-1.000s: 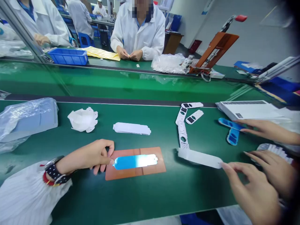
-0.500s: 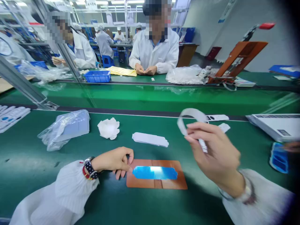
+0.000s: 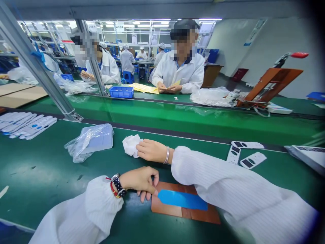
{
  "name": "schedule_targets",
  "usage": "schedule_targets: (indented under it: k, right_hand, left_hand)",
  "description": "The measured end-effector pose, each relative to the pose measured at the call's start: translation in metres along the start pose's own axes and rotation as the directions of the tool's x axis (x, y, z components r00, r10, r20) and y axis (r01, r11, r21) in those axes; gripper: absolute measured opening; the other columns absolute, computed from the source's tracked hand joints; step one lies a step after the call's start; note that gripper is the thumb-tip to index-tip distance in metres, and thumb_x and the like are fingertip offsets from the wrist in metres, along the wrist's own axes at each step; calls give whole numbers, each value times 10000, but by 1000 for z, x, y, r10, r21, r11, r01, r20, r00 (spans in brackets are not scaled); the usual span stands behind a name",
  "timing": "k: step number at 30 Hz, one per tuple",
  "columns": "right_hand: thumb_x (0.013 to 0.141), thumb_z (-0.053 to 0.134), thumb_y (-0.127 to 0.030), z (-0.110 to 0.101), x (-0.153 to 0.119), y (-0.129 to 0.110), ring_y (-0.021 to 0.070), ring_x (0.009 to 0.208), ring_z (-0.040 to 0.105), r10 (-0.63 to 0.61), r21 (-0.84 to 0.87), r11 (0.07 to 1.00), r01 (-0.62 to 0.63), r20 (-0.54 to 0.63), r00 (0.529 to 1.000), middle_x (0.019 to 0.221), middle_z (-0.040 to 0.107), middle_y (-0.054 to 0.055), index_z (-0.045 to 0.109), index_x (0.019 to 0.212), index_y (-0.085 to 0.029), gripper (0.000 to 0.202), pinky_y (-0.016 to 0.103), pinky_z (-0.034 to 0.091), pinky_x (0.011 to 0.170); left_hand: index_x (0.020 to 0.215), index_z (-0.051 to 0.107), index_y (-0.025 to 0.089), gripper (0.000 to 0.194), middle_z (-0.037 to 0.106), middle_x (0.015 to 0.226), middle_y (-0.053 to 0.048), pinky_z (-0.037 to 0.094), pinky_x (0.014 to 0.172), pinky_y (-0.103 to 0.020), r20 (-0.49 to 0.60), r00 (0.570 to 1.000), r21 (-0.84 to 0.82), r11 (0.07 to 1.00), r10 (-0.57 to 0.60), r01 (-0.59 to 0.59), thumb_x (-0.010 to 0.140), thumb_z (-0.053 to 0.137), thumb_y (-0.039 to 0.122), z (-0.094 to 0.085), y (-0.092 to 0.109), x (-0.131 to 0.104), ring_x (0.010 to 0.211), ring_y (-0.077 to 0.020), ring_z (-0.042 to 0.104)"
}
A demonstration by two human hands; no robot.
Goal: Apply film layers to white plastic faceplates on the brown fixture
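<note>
On a brown-orange plate [image 3: 166,208] lies a long blue film strip [image 3: 181,199]. My left hand [image 3: 142,183] is closed at the plate's left end, thumb and finger pinched at the strip's tip. My right hand [image 3: 152,150] reaches across above the plate, its fingers closed on a crumpled bundle of white paper [image 3: 131,145]. Its fingertips are partly hidden against the paper. The right sleeve covers the right end of the blue strip and part of the plate.
A plastic-wrapped stack of sheets [image 3: 98,139] lies to the left, with several white panels [image 3: 30,125] beyond. White panels with dark windows [image 3: 253,160] are at the right. A metal post [image 3: 50,78] rises at the left. Across the green belt [image 3: 157,117], a co-worker [image 3: 181,71] sits.
My right hand has swung left from the right side, where it held a curled white strip, to the white paper. My left hand keeps its place at the plate. The view has shifted.
</note>
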State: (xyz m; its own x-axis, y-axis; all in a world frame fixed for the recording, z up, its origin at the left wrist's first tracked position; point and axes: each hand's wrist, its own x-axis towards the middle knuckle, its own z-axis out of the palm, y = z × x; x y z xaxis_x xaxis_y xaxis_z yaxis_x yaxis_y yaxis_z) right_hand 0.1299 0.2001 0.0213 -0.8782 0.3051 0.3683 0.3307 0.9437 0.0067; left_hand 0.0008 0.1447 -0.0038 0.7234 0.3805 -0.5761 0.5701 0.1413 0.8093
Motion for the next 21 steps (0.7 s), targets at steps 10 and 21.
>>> schedule_targets:
  k: [10, 21]
  right_hand:
    - [914, 453, -469, -37, -53, 8, 140, 818, 570, 319, -66, 947, -314, 102, 942, 893, 648, 14, 640, 1028, -181, 362, 288, 438, 789]
    - [756, 600, -427, -95, -271, -4, 181, 469, 521, 974, -160, 116, -980, -173, 143, 489, 521, 20, 606, 680, -169, 268, 283, 369, 474]
  left_hand:
    - [775, 417, 206, 245, 621, 516, 51, 338, 309, -149, -15, 999, 27, 999, 46, -45, 739, 645, 286, 2, 3, -7, 345, -97, 541]
    - [770, 392, 204, 200, 676, 572, 10, 291, 315, -133, -22, 1000, 86, 996, 13, -11, 764, 572, 289, 3, 7, -8, 358, -104, 560]
